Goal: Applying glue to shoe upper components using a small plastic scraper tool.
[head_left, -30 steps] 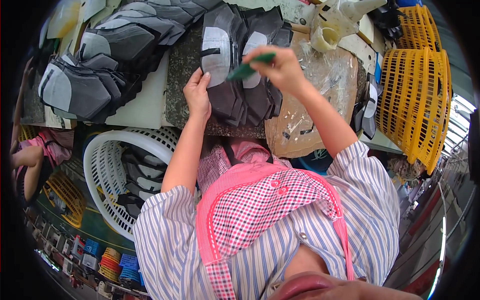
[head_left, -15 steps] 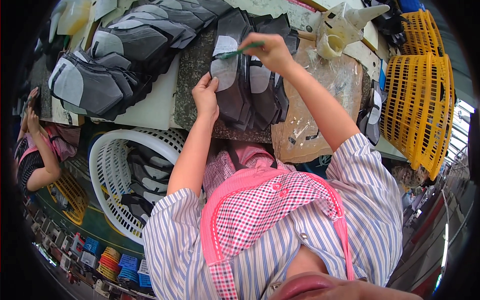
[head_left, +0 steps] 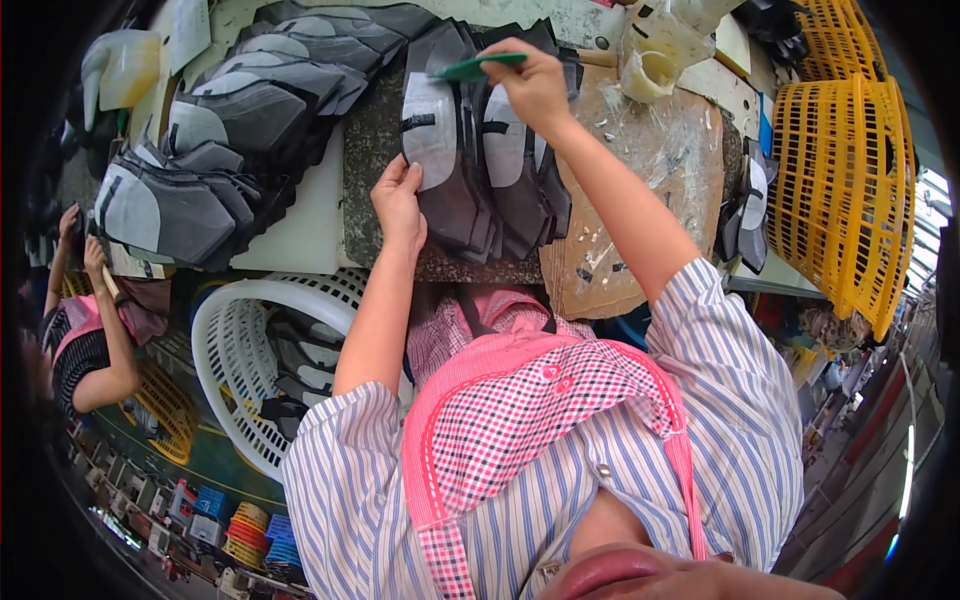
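Two hands: both belong to the person whose head camera I watch from a distance; they work above the bench.
Right hand: this right hand [head_left: 530, 88] is closed around a slim green hand tool [head_left: 482, 68], with the fingers tight on its rear part. I cannot tell if it is a brush or a scraper.
Tool tip: it points to the left, over the upper part of the pale rounded patch on the left stack. Contact I cannot confirm.
Left hand: the left hand [head_left: 400, 205] is at the left edge of this stack, thumb and fingers close together. I cannot tell how firmly they pinch it.
Grey panels: the left stack of grey panels [head_left: 432, 120] lies in front of the person, with one short black strip across its pale patch. The right stack of grey panels [head_left: 512, 150] lies just beside it.
Under the stacks: I see a dark speckled board [head_left: 372, 190]; to its right is a stained cardboard sheet [head_left: 640, 190].
Upper right: a translucent plastic container [head_left: 650, 75] with a round opening, and a yellow basket [head_left: 840, 190] farther out.
Left side: a long pile of similar panels [head_left: 250, 110], and below it a white basket [head_left: 225, 290] containing more pieces.
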